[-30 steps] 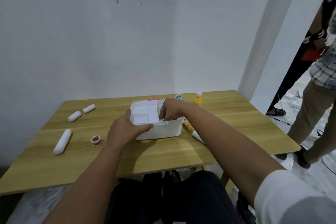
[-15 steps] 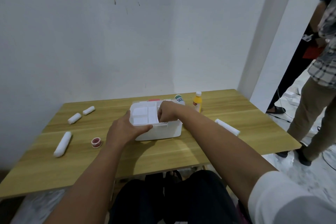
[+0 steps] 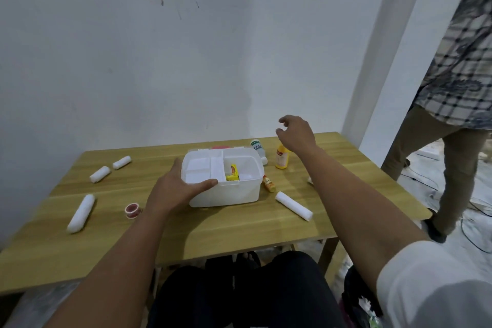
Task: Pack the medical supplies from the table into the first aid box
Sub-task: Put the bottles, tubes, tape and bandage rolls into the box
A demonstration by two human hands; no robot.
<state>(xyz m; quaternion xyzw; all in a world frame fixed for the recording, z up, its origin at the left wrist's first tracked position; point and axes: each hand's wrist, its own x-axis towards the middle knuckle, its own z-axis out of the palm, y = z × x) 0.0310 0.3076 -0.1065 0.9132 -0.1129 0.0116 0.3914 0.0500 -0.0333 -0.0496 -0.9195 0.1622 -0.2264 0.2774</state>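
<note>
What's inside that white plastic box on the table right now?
The white plastic box holds a small yellow packet standing in its right compartment. The left tray sections look bare; anything beneath that tray is hidden.

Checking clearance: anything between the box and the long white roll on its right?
In the head view, a small orange tube lies on the table between the box and the white roll, close against the box.
</note>
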